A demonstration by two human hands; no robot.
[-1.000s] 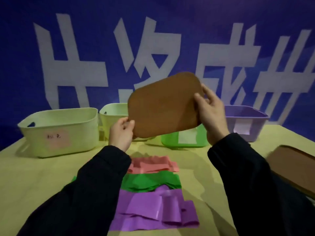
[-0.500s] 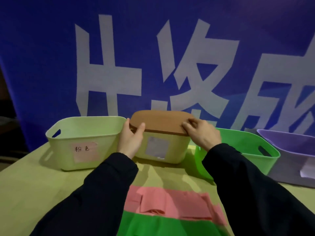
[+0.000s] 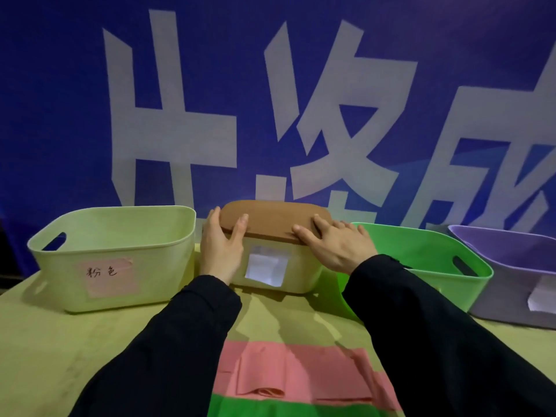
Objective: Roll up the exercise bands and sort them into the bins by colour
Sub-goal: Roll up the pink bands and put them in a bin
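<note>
A brown lid (image 3: 270, 219) lies on top of the middle cream bin (image 3: 304, 272), which has a white label on its front. My left hand (image 3: 221, 251) clasps the lid's left end, thumb on the front edge and fingers round the end. On the lid's right part my right hand (image 3: 337, 245) lies flat, fingers straight, pressing down. A pink band (image 3: 294, 374) lies folded flat on the table in front of me, and the edge of a green band (image 3: 270, 409) shows just below it.
A cream bin with a pink label (image 3: 111, 251) stands left of the lidded bin. A green bin (image 3: 421, 251) and a purple bin (image 3: 511, 266) stand to its right. A blue banner hangs close behind the bins. My dark sleeves cover part of the yellow table (image 3: 45, 341).
The lid came down from the air onto the middle bin. My right hand has since flattened on top of it. My view moved closer to the bins.
</note>
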